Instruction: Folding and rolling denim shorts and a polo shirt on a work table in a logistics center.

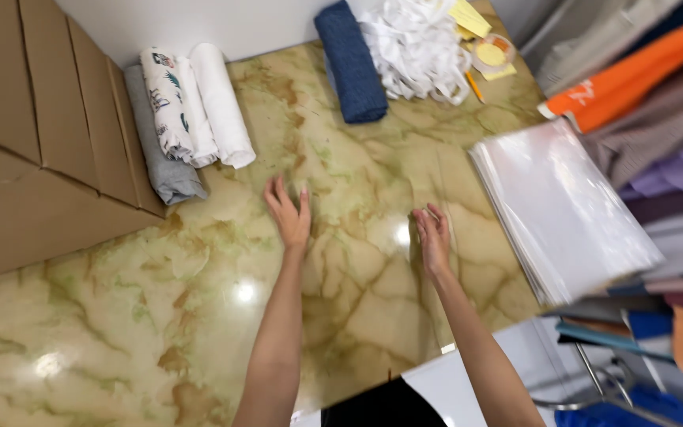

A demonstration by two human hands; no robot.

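Marbled green-and-tan bench (199, 316) fills the view, glossy, with lamp glare in several spots. My left hand (288, 212) lies flat on it, fingers (277, 196) spread apart, holding nothing. My right hand (433, 235) rests on its edge on the bench, fingers together and slightly curled, clamped on nothing; it stands near the stack of clear plastic sheets (563, 205) but does not touch it. That stack lies at my right, on the bench's far right side, its long axis running from the far left corner toward me and to the right, the near end overhanging the bench edge. Nearest my left hand, though well apart, sits a row of rolled cloth: a white roll (221, 104), a printed roll (166, 103) and a grey roll (164, 158), touching side by side, long axes pointing away from me and slightly left, against the cardboard boxes (33, 142). Farther off lie a blue roll (350, 62) and a heap of white tape (416, 47). Judgement: both palms should stay low and level on the bare patch between them, and the right hand should keep off the sheets' edge, since the slick stack looks prone to sliding.
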